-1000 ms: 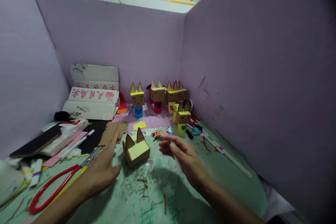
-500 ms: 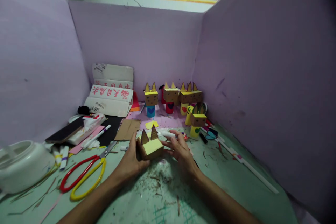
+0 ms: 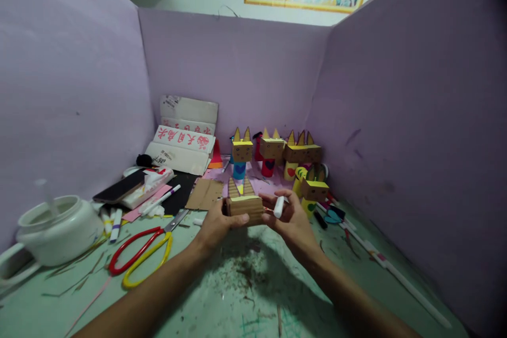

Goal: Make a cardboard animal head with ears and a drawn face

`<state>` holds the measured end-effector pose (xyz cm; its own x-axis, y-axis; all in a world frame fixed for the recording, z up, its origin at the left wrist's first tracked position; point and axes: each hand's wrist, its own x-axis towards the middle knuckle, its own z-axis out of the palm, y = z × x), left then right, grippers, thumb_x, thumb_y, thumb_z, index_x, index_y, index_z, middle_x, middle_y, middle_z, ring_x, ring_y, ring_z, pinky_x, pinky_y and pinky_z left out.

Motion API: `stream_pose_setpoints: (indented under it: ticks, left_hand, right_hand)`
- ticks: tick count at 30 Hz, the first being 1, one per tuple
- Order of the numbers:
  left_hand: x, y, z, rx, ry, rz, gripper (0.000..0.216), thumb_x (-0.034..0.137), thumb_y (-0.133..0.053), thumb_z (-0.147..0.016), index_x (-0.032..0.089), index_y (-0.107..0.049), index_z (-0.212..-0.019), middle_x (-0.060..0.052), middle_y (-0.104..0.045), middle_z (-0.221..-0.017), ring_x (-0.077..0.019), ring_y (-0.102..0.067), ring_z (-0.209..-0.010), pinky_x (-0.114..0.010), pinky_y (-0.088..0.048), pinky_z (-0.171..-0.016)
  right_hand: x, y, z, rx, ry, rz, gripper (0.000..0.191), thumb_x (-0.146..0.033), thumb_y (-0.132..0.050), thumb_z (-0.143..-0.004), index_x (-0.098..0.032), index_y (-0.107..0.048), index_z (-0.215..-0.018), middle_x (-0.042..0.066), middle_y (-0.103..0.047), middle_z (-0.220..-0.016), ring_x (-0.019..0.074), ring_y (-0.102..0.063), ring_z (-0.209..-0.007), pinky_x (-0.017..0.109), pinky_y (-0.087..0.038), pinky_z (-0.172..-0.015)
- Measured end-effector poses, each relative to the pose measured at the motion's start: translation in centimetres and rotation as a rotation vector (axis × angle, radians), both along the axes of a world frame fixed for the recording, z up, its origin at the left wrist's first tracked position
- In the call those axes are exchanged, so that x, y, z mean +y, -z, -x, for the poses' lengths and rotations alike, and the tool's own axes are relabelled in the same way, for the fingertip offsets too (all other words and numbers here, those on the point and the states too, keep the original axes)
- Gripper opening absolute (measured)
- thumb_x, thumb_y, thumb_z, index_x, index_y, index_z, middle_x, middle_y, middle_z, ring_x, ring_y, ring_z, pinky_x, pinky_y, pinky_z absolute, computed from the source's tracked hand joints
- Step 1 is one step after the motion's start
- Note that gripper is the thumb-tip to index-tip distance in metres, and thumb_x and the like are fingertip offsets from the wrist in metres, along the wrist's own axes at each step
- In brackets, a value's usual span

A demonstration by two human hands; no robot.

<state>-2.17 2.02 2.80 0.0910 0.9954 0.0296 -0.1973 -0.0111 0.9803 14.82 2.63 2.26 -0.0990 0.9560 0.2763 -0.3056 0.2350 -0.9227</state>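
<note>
My left hand (image 3: 222,224) is closed on a small brown cardboard box head (image 3: 247,206) with two pointed cardboard ears and a yellow top. The head is raised a little above the table, its plain corrugated side facing me. In my right hand (image 3: 295,222), a white marker (image 3: 279,207) is pinched, one end pointing toward me. My right fingertips are at the right side of the box head; the marker's other end is hidden. Behind stand finished cat figures, among them one with a blue body (image 3: 239,170) and one with a red body (image 3: 268,167).
Large scissors (image 3: 171,227) with red and yellow handles lie on the green table at left, near a white pot (image 3: 59,237). A cardboard piece (image 3: 204,194) lies beyond. A yellow-bodied cat figure (image 3: 309,207) and a long white stick (image 3: 412,288) are at right. Purple panels enclose the table.
The box head is lifted and tipped, so its corrugated side now faces me instead of its yellow top. The marker has swung to point toward me. The whole view has shifted slightly.
</note>
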Motion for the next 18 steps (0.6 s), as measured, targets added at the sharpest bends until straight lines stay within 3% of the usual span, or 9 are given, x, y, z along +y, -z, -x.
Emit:
stream_pose_setpoints:
  ticks: [3,6,11,18]
  left_hand:
    - [-0.6,1.2,-0.3,-0.087,0.023,0.061,0.063,0.030,-0.082,-0.054,0.010,-0.059,-0.109,-0.015,-0.068,-0.103,-0.0311,-0.065,-0.093,-0.041,-0.051,-0.080]
    - [-1.1,2.0,-0.4,-0.126,0.060,0.050,0.064,0.030,-0.082,-0.055,0.012,-0.058,-0.112,-0.015,-0.068,-0.105,-0.0308,-0.063,-0.097,-0.041,-0.051,-0.083]
    - [-1.3,2.0,-0.2,-0.070,0.055,0.022,0.063,0.031,-0.082,-0.055,0.011,-0.060,-0.110,-0.014,-0.068,-0.105,-0.0332,-0.060,-0.104,-0.043,-0.048,-0.090]
    - [-0.9,2.7,-0.4,-0.090,0.020,0.081,0.064,0.032,-0.084,-0.051,0.011,-0.063,-0.108,-0.016,-0.069,-0.103,-0.0356,-0.061,-0.102,-0.045,-0.049,-0.088]
  right_hand:
    - [-0.1,1.1,-0.1,-0.016,0.033,0.015,0.053,-0.028,-0.083,-0.058,-0.025,-0.043,-0.092,0.007,-0.071,-0.103,0.0265,-0.065,-0.101,0.043,-0.050,-0.086]
    - [-0.2,2.1,-0.4,-0.021,0.077,0.028,0.051,-0.035,-0.081,-0.060,-0.025,-0.043,-0.092,0.007,-0.072,-0.100,0.0259,-0.066,-0.098,0.043,-0.049,-0.086]
    - [-0.6,2.4,-0.5,-0.023,0.082,0.027,0.046,-0.033,-0.081,-0.062,-0.025,-0.045,-0.090,0.003,-0.073,-0.094,0.0230,-0.067,-0.093,0.040,-0.049,-0.086]
    - [-0.5,3.2,-0.1,0.004,0.138,-0.005,0.042,-0.025,-0.080,-0.060,-0.024,-0.048,-0.087,0.002,-0.073,-0.088,0.0213,-0.068,-0.086,0.033,-0.051,-0.075]
